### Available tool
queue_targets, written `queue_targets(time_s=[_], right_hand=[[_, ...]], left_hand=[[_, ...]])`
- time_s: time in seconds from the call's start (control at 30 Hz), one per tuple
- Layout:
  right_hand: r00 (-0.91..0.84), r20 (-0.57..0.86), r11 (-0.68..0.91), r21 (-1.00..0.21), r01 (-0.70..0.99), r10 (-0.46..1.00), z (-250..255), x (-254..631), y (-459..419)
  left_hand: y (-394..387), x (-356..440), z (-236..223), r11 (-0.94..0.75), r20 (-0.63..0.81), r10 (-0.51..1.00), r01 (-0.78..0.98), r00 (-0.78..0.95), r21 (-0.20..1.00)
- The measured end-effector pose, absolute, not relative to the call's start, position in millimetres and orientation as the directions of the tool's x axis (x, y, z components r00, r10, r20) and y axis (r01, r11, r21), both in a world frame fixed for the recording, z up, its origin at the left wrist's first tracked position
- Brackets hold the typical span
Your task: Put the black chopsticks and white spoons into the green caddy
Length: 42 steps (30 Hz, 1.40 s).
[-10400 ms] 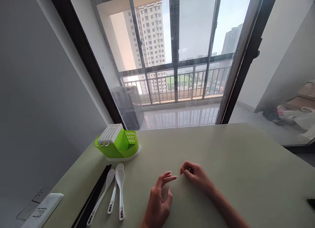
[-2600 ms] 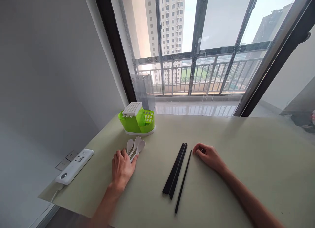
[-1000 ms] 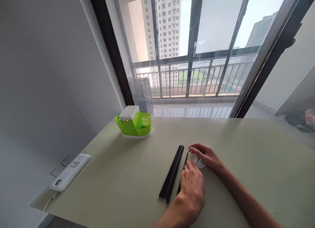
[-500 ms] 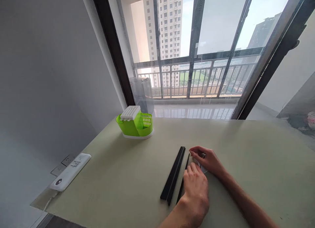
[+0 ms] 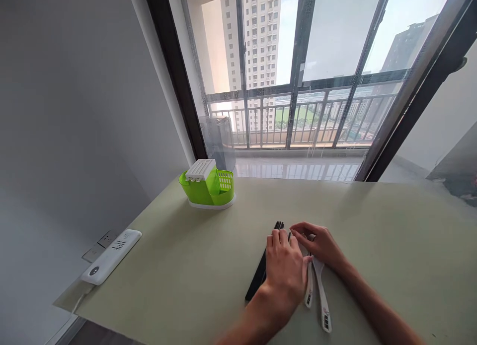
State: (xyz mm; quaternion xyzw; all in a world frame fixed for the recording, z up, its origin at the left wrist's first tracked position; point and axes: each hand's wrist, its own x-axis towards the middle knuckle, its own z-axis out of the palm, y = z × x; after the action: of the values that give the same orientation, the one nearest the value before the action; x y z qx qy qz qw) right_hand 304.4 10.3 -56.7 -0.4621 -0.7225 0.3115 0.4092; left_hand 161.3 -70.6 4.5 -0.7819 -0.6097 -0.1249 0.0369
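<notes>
Several black chopsticks (image 5: 258, 280) lie side by side on the table, slanting away from me. My left hand (image 5: 285, 263) covers their middle, its fingers bent down over them and the thumb sticking out to the right. One chopstick tip shows between my hands. To the right, my right hand (image 5: 316, 241) is curled, thumb and index finger closed together by that tip; what they hold, if anything, is hidden. Two white-handled utensils, a shorter one (image 5: 309, 288) and a longer one (image 5: 323, 300), stretch toward me from under my hands. Their far ends are mostly covered.
A green and white utensil caddy (image 5: 208, 193) stands at the table's far left. A white power strip (image 5: 112, 258) with a cord lies along the left edge by the wall. Beyond the table (image 5: 179, 265) is a large window with dark frames.
My left hand has shifted left, from beside the single chopstick onto the chopstick group. The white utensil handles have come into sight. My right hand stays nearly in place.
</notes>
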Motion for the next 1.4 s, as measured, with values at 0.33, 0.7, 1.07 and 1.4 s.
queue_targets(time_s=[0.33,0.7,1.07,1.4], right_hand=[[-0.141,0.220,0.251,-0.929,0.271,0.965,-61,306,15],[0.022,0.148,0.146,-0.986,0.085,0.989,-48,308,15],[0.018,0.131,0.130,-0.990,0.060,0.991,-48,308,13],[0.160,0.212,0.198,-0.975,0.100,0.964,-53,312,16]], left_hand=[[45,-8,92,0.078,0.665,0.744,0.997,-0.067,0.013],[54,-31,100,0.124,0.596,0.796,0.992,-0.103,0.005],[36,83,92,-0.237,0.466,0.865,0.970,0.186,0.052],[26,159,83,-0.459,0.500,0.789,0.883,0.357,0.093]])
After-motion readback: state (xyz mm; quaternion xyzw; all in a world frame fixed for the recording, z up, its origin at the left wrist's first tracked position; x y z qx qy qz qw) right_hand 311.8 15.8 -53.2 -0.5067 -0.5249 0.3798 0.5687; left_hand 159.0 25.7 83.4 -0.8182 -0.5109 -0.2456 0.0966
